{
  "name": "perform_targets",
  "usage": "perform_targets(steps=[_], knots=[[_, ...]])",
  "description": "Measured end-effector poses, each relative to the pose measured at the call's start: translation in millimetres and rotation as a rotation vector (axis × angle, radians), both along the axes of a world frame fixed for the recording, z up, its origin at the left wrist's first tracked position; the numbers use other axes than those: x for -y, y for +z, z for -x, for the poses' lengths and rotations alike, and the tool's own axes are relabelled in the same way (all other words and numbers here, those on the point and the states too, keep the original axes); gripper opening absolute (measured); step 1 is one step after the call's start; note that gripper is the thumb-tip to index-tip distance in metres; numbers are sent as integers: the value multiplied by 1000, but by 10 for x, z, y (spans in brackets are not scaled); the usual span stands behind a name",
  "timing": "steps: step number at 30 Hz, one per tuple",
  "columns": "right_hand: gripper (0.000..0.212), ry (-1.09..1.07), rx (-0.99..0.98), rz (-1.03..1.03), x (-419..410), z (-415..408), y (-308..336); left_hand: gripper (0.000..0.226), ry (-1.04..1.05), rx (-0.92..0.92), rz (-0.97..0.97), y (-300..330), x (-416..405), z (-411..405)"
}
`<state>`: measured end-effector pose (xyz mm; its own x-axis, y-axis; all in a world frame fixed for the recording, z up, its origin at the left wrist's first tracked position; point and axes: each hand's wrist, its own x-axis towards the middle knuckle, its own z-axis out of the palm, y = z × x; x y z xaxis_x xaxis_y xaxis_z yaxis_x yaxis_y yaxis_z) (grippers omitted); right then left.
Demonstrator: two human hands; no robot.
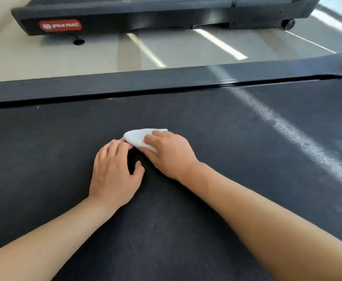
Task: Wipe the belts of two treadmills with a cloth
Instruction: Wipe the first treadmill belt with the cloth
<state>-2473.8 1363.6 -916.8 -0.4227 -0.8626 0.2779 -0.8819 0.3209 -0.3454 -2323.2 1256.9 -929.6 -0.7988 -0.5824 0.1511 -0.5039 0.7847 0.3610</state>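
Currently we have both hands down on the dark belt (186,220) of the near treadmill. The white cloth (138,137) lies folded on the belt, roughly mid-width, on our side of the grey side rail (125,80). Our right hand (169,154) lies over the cloth's near-right part, fingers curved down onto it and pressing it to the belt; whether the thumb curls under the cloth, we cannot tell from this angle. Our left hand (115,173) rests palm-down on the belt just beside the cloth, fingers loosely spread, fingertips touching the cloth's left edge, nothing gripped. A pale streak of light crosses the belt to the right of the cloth. Beyond the rail, across a strip of beige floor (54,57), stands the second treadmill (145,11), with a red STAR TRAC badge (60,25) on its side.
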Motion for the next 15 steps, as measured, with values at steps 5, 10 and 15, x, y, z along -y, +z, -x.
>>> perform_targets(steps=[5, 10, 15], knots=[[31, -68, -18, -8, -379, 289, -25, 43, 15, -21, 15, -73, 9, -9], [39, -565, -64, -73, -977, 1035, 37, 51, 6, -62, -28, -68, 14, -57], [36, -354, -78, -85, -934, 90, 81, 52, -30, -92, -91, -46, 27, -81]])
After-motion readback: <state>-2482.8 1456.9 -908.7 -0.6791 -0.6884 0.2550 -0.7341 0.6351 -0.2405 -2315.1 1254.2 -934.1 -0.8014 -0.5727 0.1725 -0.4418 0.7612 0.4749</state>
